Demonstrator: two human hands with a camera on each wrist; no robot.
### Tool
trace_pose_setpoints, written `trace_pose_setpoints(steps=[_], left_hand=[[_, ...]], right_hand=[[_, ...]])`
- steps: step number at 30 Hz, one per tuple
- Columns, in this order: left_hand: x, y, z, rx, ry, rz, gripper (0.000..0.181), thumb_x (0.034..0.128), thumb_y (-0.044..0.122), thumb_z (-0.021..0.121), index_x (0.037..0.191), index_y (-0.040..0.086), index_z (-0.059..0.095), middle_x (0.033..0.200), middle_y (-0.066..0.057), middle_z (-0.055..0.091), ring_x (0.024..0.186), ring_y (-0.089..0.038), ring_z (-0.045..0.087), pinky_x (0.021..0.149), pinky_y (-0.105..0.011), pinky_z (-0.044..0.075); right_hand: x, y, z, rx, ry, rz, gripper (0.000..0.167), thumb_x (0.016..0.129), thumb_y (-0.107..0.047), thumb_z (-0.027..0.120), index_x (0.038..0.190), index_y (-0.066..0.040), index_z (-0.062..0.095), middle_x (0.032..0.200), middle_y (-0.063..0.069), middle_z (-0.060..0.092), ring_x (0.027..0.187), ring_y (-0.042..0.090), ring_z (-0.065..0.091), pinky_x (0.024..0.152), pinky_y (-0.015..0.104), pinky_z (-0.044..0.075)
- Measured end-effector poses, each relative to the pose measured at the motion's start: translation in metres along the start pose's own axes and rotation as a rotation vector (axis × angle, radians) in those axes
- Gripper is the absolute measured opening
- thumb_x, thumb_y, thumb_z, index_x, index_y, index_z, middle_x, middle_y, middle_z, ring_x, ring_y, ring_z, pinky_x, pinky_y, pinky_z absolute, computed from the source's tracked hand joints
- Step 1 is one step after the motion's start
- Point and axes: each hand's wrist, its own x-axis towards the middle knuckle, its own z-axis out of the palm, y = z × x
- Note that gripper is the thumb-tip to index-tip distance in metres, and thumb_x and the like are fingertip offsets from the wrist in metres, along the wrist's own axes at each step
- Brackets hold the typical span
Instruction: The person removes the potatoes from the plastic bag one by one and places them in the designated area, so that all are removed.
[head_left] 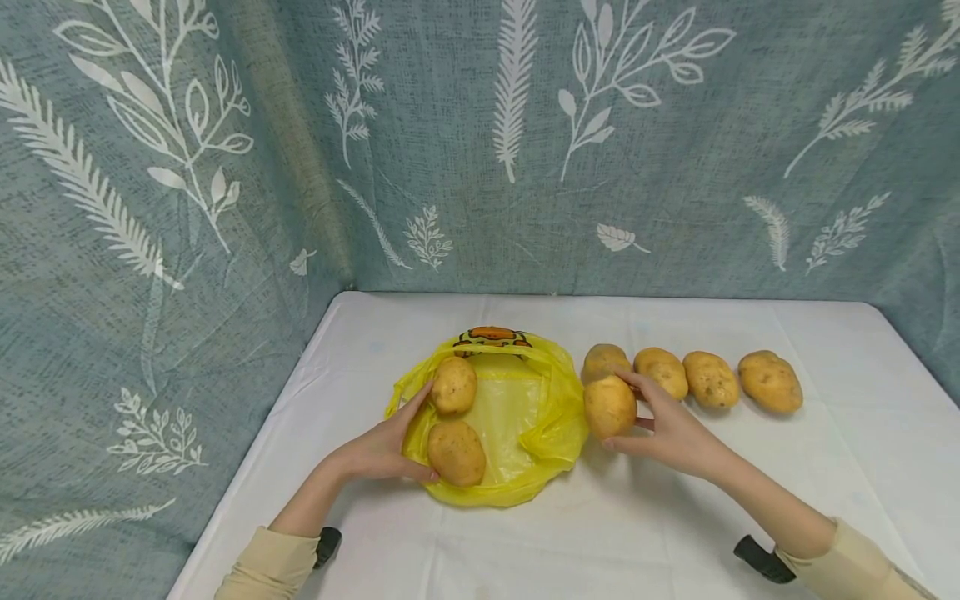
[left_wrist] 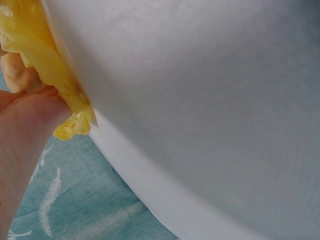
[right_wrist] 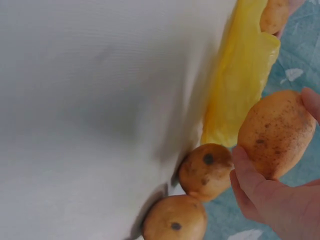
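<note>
A yellow plastic bag (head_left: 510, 408) lies with its mouth spread wide on the table. Inside, at its left side, are two potatoes, an upper one (head_left: 454, 386) and a lower one (head_left: 457, 452). My left hand (head_left: 382, 446) holds the bag's left rim, thumb and fingers apart beside these potatoes; some of its fingers are hidden. Just off the bag's right edge, my right hand (head_left: 663, 425) grips another potato (right_wrist: 277, 135) between thumb and fingers, raised above the table.
Several more potatoes form a row to the bag's right, from one partly hidden behind the held potato (head_left: 606, 360) to the rightmost potato (head_left: 770, 382). A white cloth covers the table (head_left: 562, 550). Teal leaf-patterned curtains (head_left: 465, 150) stand behind and at the left.
</note>
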Motion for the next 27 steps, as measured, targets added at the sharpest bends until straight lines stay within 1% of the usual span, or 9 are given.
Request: trace_pose_setpoints(steps=[5,11,16,22,27], left_hand=[[0.0,0.0,0.0,0.002,-0.001,0.003,0.128,0.0696,0.032,0.087,0.158,0.014,-0.003,0.162,-0.015,0.004,0.146,-0.037,0.009,0.114,-0.058,0.014],[0.0,0.0,0.0,0.003,0.0,0.004,0.127,0.0702,0.032,0.087,0.158,0.014,-0.004,0.162,-0.016,0.003,0.146,-0.038,0.008,0.113,-0.059,0.014],[0.0,-0.002,0.0,0.003,-0.002,0.008,0.127,0.0707,0.032,0.087,0.157,0.014,-0.005,0.162,-0.017,0.002,0.146,-0.038,0.007,0.113,-0.059,0.013],[0.0,-0.001,0.0,0.0,0.0,0.002,0.128,0.07,0.033,0.087,0.158,0.015,-0.004,0.162,-0.014,0.002,0.146,-0.036,0.007,0.114,-0.057,0.014],[-0.001,-0.001,0.0,0.003,0.003,0.012,0.127,0.0704,0.032,0.087,0.158,0.014,-0.004,0.162,-0.016,0.003,0.146,-0.037,0.007,0.114,-0.058,0.014]], right_hand=[[-0.004,0.004,-0.001,-0.006,0.0,0.007,0.094,0.08,-0.024,0.082,0.149,0.002,0.025,0.152,0.027,0.027,0.134,0.046,0.034,0.097,0.045,0.047],[-0.008,0.007,-0.001,-0.007,-0.004,0.031,0.095,0.079,-0.026,0.082,0.148,0.005,0.025,0.151,0.028,0.028,0.133,0.046,0.035,0.097,0.046,0.047],[-0.011,0.009,0.0,-0.026,-0.006,0.048,0.096,0.077,-0.027,0.083,0.147,0.006,0.026,0.149,0.028,0.029,0.132,0.046,0.036,0.097,0.043,0.048],[-0.014,0.012,0.001,-0.034,-0.014,0.047,0.095,0.077,-0.025,0.084,0.147,0.006,0.028,0.148,0.029,0.03,0.131,0.047,0.037,0.095,0.041,0.049],[-0.014,0.014,0.003,-0.047,-0.023,0.031,0.094,0.077,-0.023,0.084,0.145,0.008,0.027,0.146,0.031,0.031,0.13,0.048,0.038,0.093,0.039,0.05]])
